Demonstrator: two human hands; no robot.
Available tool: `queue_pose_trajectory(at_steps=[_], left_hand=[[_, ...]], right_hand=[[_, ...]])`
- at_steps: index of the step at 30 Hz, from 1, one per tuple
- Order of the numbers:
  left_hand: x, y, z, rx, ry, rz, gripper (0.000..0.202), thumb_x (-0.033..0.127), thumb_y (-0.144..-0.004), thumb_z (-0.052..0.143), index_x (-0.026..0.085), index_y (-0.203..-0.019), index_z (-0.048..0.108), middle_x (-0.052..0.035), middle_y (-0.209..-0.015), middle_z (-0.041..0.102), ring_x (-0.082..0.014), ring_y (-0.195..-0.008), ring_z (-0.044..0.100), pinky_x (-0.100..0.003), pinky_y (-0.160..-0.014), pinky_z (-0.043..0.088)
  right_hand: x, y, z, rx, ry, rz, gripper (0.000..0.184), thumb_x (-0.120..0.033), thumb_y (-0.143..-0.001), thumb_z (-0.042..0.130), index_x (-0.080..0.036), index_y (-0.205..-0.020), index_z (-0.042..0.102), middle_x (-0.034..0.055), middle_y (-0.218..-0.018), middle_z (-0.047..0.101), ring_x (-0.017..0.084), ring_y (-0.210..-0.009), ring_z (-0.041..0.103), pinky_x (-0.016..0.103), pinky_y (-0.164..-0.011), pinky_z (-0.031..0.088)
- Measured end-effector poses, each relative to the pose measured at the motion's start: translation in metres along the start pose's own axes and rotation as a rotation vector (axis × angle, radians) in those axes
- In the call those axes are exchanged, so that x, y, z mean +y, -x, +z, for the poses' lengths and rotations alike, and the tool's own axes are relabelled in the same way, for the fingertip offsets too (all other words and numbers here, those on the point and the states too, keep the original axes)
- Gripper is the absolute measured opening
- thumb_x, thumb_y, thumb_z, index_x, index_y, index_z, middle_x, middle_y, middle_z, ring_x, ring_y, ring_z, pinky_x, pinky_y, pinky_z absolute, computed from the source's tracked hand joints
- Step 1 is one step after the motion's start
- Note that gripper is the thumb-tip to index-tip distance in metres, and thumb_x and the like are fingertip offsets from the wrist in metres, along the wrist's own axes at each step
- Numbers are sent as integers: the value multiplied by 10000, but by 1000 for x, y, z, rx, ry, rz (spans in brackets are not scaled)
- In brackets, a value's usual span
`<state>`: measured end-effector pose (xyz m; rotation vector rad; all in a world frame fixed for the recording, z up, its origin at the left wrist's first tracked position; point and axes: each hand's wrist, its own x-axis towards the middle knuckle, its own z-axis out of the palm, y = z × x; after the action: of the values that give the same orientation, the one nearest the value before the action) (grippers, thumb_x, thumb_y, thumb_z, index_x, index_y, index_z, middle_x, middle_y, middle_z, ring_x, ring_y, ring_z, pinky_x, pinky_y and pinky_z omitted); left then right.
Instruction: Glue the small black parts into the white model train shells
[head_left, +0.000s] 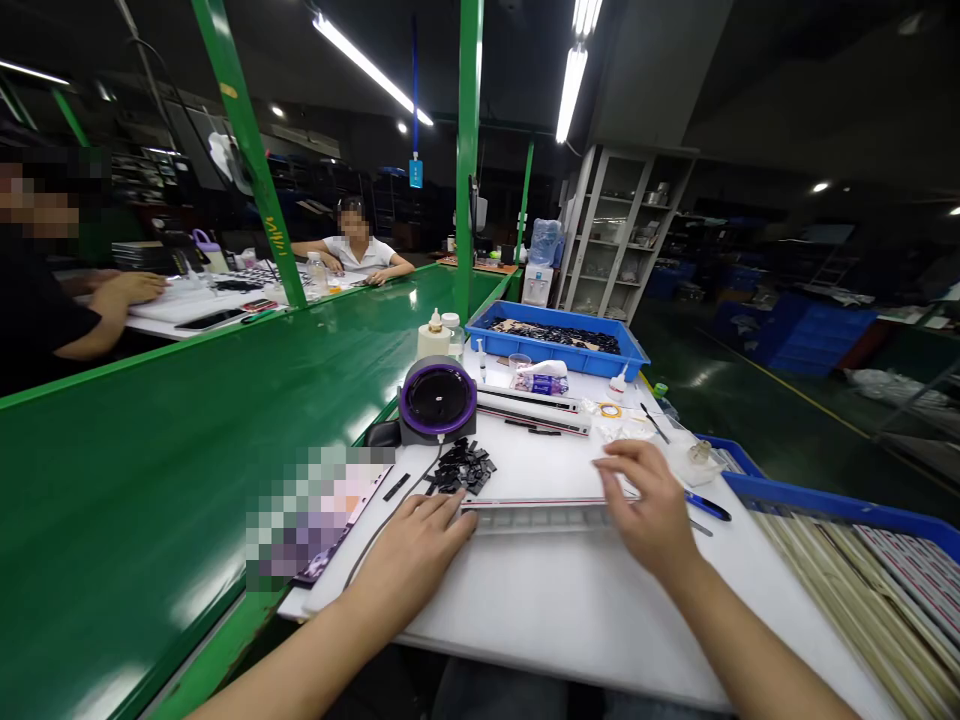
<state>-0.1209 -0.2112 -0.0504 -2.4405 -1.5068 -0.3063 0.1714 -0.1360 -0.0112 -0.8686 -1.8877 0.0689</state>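
Note:
A long clear plastic strip with a red edge (544, 513) lies across the white work board (570, 610). My left hand (416, 545) rests on its left end, fingers curled down over it. My right hand (645, 500) presses on its right end with fingers bent. A heap of small black parts (461, 468) lies just beyond the strip, near my left hand. Blue-handled scissors (705, 506) lie to the right of my right hand.
A round purple-rimmed device (437, 398) stands behind the heap, with more strips (532, 410), bottles (433, 335) and a blue tray (555, 345) farther back. A blue bin of strips (862, 570) is at right. A green conveyor (187, 450) runs left; two other people sit beyond it.

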Motion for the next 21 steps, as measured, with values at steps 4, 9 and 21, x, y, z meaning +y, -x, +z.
queue_pose_trajectory(at_steps=[4,9,21], left_hand=[[4,-3,-3,5,-12,-35,378,28,-830,451,248,-1052,663,-101,-1298,617,-269,-1081,626,-439,-882,452],[9,-12,-12,-85,14,-130,304,109,-860,476,267,-970,711,-89,-1255,648,-306,-1072,628,-451,-821,474],[13,-22,-14,-72,133,-208,243,395,-861,548,225,-888,720,-94,-1127,708,-296,-1043,645,-455,-859,497]], right_hand=[[59,-11,-27,26,161,415,227,-310,-852,558,-195,-1031,637,95,-1105,596,267,-1003,572,394,-816,478],[94,-23,-12,-388,183,631,538,-285,-765,687,-149,-1256,513,123,-1156,604,261,-1025,576,339,-821,441],[23,-66,21,-385,-919,548,556,-397,-845,621,-266,-1348,424,32,-1001,595,206,-900,596,326,-719,523]])
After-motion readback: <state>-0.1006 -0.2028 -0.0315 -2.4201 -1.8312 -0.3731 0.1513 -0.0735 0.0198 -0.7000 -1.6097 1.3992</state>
